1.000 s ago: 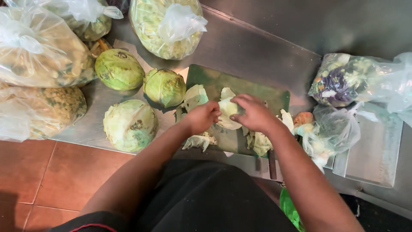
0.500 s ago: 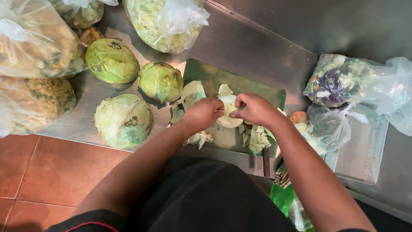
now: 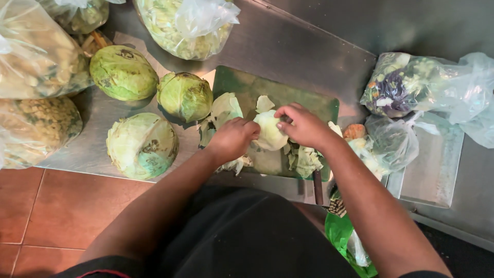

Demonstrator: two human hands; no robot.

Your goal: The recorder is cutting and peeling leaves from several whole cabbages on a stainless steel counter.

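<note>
A pale green cabbage [image 3: 269, 131] rests on a dark green cutting board [image 3: 298, 98] in the middle of the steel counter. My left hand [image 3: 232, 138] grips its left side. My right hand [image 3: 303, 125] holds its right side, fingers curled over the top. Loose cabbage leaves [image 3: 305, 158] lie on the board beneath my right wrist, and more leaves [image 3: 225, 108] lie at the board's left edge. A dark knife handle [image 3: 318, 186] sticks out over the board's near edge.
Three whole cabbages [image 3: 142, 145] [image 3: 184, 96] [image 3: 123, 72] sit left of the board. Clear bags of vegetables stand at far left [image 3: 36, 56], at the back [image 3: 180, 25] and at right [image 3: 411, 87]. A smaller bag [image 3: 391, 141] lies by my right arm. The counter edge [image 3: 103, 172] runs above a tiled floor.
The view has shifted slightly. Both hands stay on the cabbage on the board, with my right fingers now curled further over its top.
</note>
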